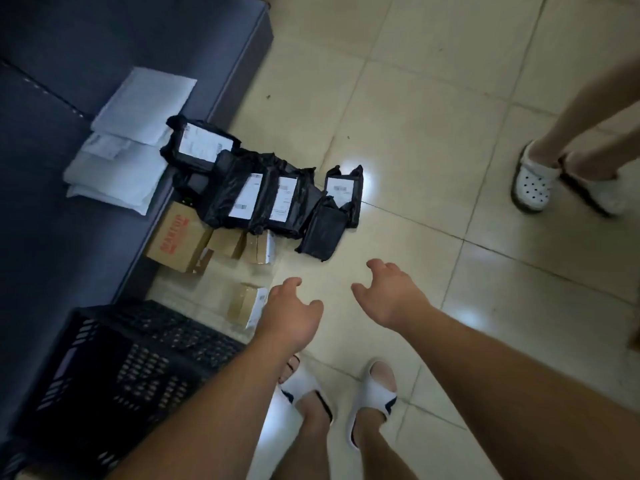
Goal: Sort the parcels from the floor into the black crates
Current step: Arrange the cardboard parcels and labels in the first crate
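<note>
Head view looks down on a tiled floor [433, 126] where both bare hands reach forward with nothing in them. On the left hand [291, 315] the fingers are spread and curled downward, hanging just above a small cardboard box [244, 304] that lies on the tiles. On the right hand [389, 292] the fingers are likewise apart and bent, over bare floor, a little below a small black parcel [322, 230].

Most parcels sit in a cluster ahead of the hands, against the edge of a dark blue sofa [52, 202]. Several black plastic mailers with white labels [263, 195] overlap one another; one more labelled black mailer [343, 188] lies at the right end, touching the small black parcel. Nearer the sofa there is a brown box with red print [175, 239], and beside it two smaller cardboard boxes [242, 242]. White padded envelopes [128, 140] are stacked on the sofa seat, apart from the floor pile.

One black crate [114, 368] with perforated walls stands at lower left, by the sofa, just left of the left forearm; its inside cannot be made out. Two feet in white slides [346, 389] stand below the hands. At the right edge, another person's legs and a white clog [531, 181] are visible, well apart from the parcels.
</note>
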Available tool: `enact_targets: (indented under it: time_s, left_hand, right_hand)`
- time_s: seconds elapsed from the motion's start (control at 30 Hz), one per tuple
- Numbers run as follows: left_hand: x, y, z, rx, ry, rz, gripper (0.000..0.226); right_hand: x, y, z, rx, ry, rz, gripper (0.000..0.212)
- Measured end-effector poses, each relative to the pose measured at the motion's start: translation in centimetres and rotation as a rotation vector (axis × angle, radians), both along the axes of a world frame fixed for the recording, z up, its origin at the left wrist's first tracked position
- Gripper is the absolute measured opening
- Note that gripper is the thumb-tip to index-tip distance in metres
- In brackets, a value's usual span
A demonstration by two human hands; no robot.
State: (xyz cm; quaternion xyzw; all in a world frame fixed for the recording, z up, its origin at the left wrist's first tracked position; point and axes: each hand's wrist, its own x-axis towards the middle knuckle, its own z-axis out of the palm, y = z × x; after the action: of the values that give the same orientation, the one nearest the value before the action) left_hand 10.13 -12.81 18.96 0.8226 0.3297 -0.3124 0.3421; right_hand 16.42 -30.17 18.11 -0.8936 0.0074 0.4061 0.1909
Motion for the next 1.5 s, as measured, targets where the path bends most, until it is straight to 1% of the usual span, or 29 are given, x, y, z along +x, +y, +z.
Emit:
enact_targets:
  time_s: [0.07,0.2,0.5,0.63,0.83,0.93,1.03,1.17,1.3,1.4,1.5]
  left_hand:
    - [-0.8,2.0,-1.3,-0.021,0.028,0.105,0.065]
    - [-3.1,6.1,-3.6,-0.092,0.071,0.285,0.064]
    - [-7.5,15.6,-7.3,-0.170,0.088,0.696,0.053]
    - [-8.2,18.0,-9.4,-0.194,0.095,0.857,0.050]
    - [-7.9,19.5,-14.4,-0.189,0.114,1.051,0.051]
    - [-7.6,19.8,-17.8,-0.193,0.145,1.146,0.051]
    - [-7.7,19.6,-21.4,-0.216,0.133,1.261,0.057]
    - [-7.9,19.2,-26.6,-0.187,0.145,1.370,0.054]
    - [-8.3,19.1,-31.5,-0.179,0.179,1.424,0.058]
    - [-8.4,19.3,-34.3,-0.234,0.188,1.496,0.053]
    - [-8.1,19.6,-36.2,-0.226,0.211,1.521,0.056]
  right_hand:
    - [0.5,2.7,-1.3,0.009,0.013,0.073,0.059]
    - [0.7,8.3,-3.8,0.000,0.063,0.177,0.062]
    - [-0.2,19.2,-8.0,-0.011,0.154,0.341,0.058]
    - [-0.1,23.0,-10.6,-0.019,0.164,0.391,0.057]
    - [0.0,28.2,-16.5,-0.017,0.250,0.532,0.058]
    - [-0.2,29.8,-20.1,-0.029,0.276,0.621,0.060]
    - [-0.2,30.3,-23.8,-0.064,0.289,0.679,0.060]
    - [-0.3,30.4,-28.4,-0.089,0.314,0.685,0.061]
    - [-0.5,30.5,-32.3,-0.089,0.327,0.683,0.068]
    - [-0.4,31.2,-34.9,-0.079,0.365,0.693,0.075]
    - [-0.4,32.2,-36.8,-0.103,0.384,0.724,0.077]
